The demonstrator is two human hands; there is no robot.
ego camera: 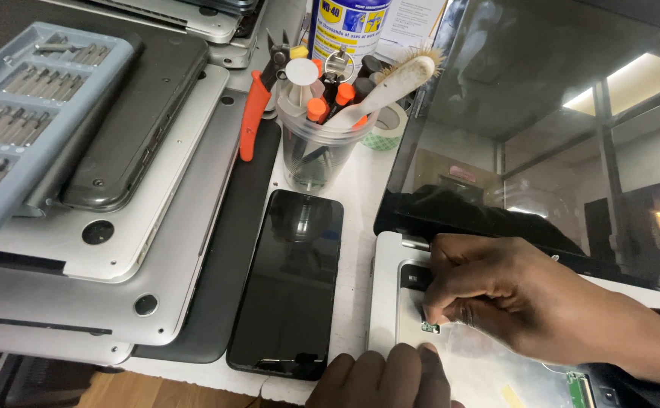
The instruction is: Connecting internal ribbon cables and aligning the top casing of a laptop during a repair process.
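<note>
My right hand (496, 291) pinches a tiny green circuit piece (429, 327) (flat, squarish) at the open silver laptop's (384, 302) near-left corner; my left hand (383, 378), fingers curled together, rests beside it.

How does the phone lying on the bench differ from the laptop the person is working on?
The phone lies flat, face up, untouched; the laptop stands open, its screen raised. The phone is all black and much smaller; the laptop has a silver body whose keyboard area is stripped bare. The right hand pinches a small green part on the laptop, and the left hand rests at its front edge. Both screens are dark and reflective.
</note>
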